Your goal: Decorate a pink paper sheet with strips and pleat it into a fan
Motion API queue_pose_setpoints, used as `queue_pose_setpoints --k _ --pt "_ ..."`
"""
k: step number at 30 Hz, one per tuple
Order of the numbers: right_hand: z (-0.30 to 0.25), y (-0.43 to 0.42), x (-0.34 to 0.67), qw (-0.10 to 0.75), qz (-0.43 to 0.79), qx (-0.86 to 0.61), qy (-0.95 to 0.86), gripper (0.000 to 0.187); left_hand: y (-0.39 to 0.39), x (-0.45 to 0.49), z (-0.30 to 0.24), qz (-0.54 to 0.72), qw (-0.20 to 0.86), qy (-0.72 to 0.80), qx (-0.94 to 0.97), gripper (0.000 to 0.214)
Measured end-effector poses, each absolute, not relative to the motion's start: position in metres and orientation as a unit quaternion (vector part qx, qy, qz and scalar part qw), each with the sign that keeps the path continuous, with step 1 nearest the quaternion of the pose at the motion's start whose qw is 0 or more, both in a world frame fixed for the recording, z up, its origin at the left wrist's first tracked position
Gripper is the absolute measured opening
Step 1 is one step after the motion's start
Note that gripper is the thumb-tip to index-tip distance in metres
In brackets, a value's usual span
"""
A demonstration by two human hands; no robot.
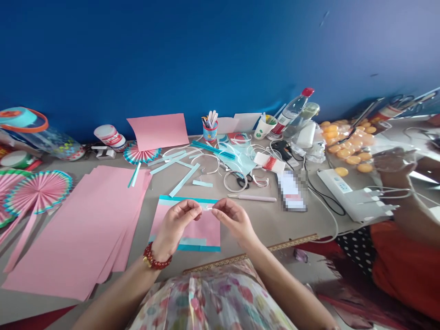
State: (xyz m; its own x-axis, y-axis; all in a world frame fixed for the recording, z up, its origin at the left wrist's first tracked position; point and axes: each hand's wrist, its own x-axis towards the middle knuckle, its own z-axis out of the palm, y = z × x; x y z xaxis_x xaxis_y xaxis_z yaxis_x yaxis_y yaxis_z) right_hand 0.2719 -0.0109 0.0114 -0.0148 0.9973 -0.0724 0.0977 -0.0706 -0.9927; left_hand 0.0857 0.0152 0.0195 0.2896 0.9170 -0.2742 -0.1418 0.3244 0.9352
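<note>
My left hand [178, 221] and my right hand [233, 219] meet above a pink paper sheet with teal edge strips [206, 229] lying on the table. Both hands pinch the ends of a small white strip [207, 208] between thumb and fingers. A red bead bracelet [154, 260] circles my left wrist. Beyond the sheet lie a pink-handled craft knife [252, 198], loose teal paper strips [184, 180] and curled white backing strips [233, 179].
A stack of pink paper [82, 229] covers the left. Pleated pink fans [37, 190] lie at far left. A pen cup [209, 130], bottle [292, 110], power strip [338, 183] and orange balls [343, 146] crowd the back right. Another person's hand [392, 162] is at right.
</note>
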Motion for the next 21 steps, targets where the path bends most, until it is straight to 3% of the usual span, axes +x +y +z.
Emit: queue_pose_setpoints --k 4,8,14,17,21 --pt "0.007 -0.013 0.270 0.472 0.521 -0.534 -0.469 0.026 0.011 0.086 0.018 0.377 0.654 0.461 0.468 0.020" --pt "0.010 -0.015 0.275 0.449 0.467 -0.562 -0.514 0.022 0.002 0.081 0.015 0.362 0.602 0.468 0.536 0.021" --pt "0.009 -0.029 0.280 0.417 0.418 -0.602 -0.538 0.018 -0.027 0.066 -0.003 0.298 0.371 0.377 0.794 0.050" --pt "0.003 -0.040 0.280 0.411 0.431 -0.608 -0.525 0.019 -0.034 0.059 -0.013 0.246 0.319 0.360 0.842 0.062" --pt "-0.001 -0.051 0.285 0.416 0.440 -0.617 -0.503 0.022 -0.031 0.049 -0.015 0.191 0.247 0.341 0.886 0.055"
